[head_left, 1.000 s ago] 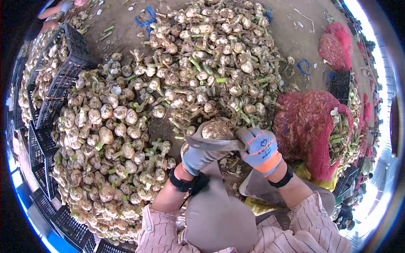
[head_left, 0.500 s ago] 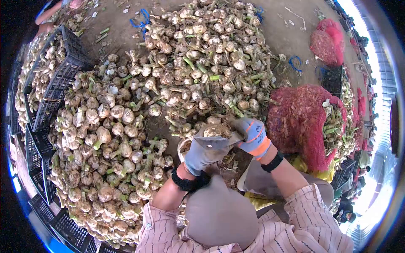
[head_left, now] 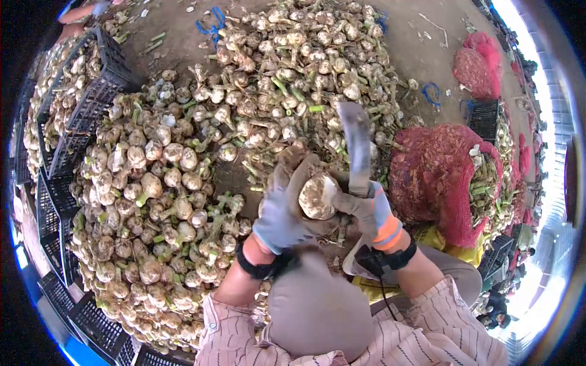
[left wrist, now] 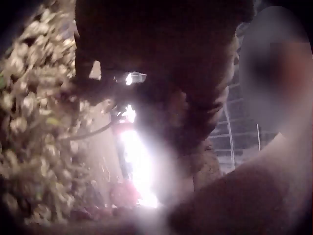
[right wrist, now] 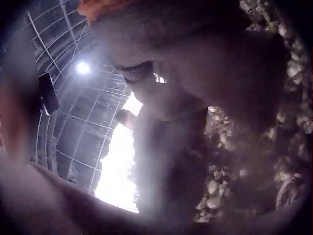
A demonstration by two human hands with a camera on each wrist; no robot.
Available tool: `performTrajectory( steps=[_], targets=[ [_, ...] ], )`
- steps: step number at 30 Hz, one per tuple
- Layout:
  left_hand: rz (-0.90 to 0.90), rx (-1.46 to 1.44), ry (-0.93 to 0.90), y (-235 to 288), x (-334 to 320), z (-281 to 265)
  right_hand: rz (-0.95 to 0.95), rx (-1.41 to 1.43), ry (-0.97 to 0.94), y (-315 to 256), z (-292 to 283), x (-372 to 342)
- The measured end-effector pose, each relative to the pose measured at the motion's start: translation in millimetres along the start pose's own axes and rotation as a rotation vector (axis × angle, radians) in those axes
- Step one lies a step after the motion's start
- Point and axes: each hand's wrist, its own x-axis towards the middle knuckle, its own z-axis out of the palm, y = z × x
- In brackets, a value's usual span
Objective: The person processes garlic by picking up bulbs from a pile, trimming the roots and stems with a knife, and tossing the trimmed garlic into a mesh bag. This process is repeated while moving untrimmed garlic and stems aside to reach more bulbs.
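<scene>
In the head view a large round bulb, brown with a pale patch, is between the two gloved hands. The left hand, blurred, curls its fingers round the bulb's left side. In the right hand is the handle of a knife, its wide blade pointing up and away from the bulb; that hand's thumb side touches the bulb's right edge. Both wrist views are dark and blurred: the left glove and the right glove fill much of them, and the bulb cannot be made out there.
Heaps of bulbs with cut stems lie left and ahead. Black crates line the left side. A red mesh sack of scraps stands at the right, with another sack behind. Blue cord lies on the ground.
The knife, earlier held flat across the near side of the bulb, has swung upright and away. The bulb's rounded side now shows between the hands, and the left fingers have shifted round it.
</scene>
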Motion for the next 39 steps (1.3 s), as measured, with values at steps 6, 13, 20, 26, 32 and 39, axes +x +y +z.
performTrajectory(
  steps=[6,13,20,26,32,39],
  targets=[
    [-0.026,-0.186,-0.188,9,-6,-13,-0.329,-0.493,-0.252,2,-14,-3],
    [0.368,0.254,-0.128,8,-26,-2,-0.229,-1.233,-0.270,-46,-33,11],
    [0.517,0.367,-0.092,11,-30,1,-0.173,-1.276,-0.400,-38,-52,37],
    [0.536,0.423,0.016,12,-36,-14,0.050,-0.990,-0.003,17,-213,9],
    [0.170,0.503,0.080,29,-103,-62,-0.046,-0.965,0.054,-15,-127,-1],
    [-0.577,0.492,0.642,79,-302,-190,-0.190,-0.872,0.025,-63,-116,-37]
  ],
)
